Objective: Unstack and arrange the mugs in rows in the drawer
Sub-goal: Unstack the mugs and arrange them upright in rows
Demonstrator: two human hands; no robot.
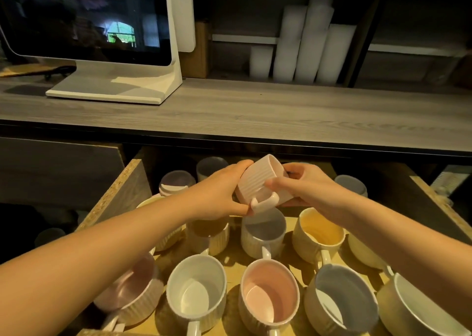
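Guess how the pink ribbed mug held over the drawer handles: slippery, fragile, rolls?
The pink ribbed mug looks like glazed ceramic: probably rigid, and chippable against the mugs below. Its ribbed wall likely gives the left hand and right hand decent friction. Laid sideways as tilted now, it might roll, though its handle should stop it.

A grey wood-grain countertop (281, 110) runs across my view. At its left stands a white-framed monitor (84, 16) with a dark screen showing reflections, mounted on a flat white base (107, 90). At far left, behind the base, I see a small dark object (60, 71) beside a tan board (23, 70). A wooden block (198, 52) stands just right of the monitor. Further right, several stacks of white cups (314, 41) of unequal height stand side by side.
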